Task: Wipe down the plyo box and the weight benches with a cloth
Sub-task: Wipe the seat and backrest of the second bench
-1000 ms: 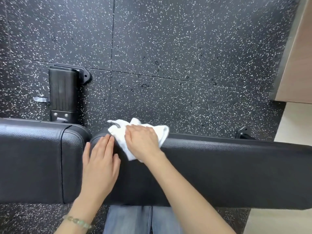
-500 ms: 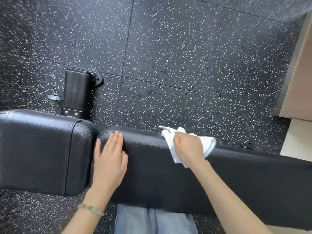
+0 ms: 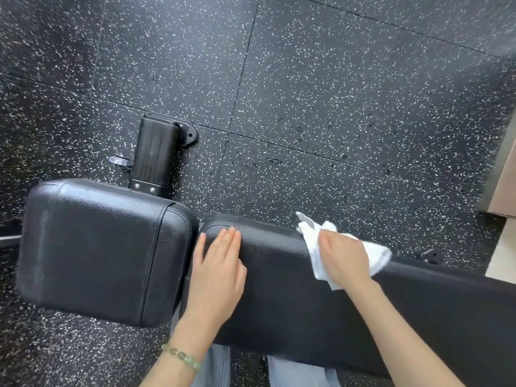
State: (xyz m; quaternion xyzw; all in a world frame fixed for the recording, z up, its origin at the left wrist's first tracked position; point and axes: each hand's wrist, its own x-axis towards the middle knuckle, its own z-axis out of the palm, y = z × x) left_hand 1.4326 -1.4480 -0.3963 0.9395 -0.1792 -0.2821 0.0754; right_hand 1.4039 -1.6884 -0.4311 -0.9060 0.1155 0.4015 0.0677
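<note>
A black padded weight bench lies across the view, with a short seat pad (image 3: 97,247) on the left and a long back pad (image 3: 279,289) running to the right. My left hand (image 3: 217,275) rests flat on the long pad near its left end, fingers straight. My right hand (image 3: 344,259) grips a bunched white cloth (image 3: 377,254) against the far upper edge of the long pad, further right. The cloth's ends stick out on both sides of the hand. No plyo box is in view.
The bench's black frame foot (image 3: 155,155) juts out on the speckled rubber floor (image 3: 279,93) behind the seat pad. A smaller black foot (image 3: 428,255) shows behind the long pad. A pale wooden edge (image 3: 505,177) stands at the right. My legs in jeans (image 3: 215,367) are below the bench.
My right hand has slid the cloth to the right along the far edge of the long pad. My left hand has stayed flat near the pad's left end.
</note>
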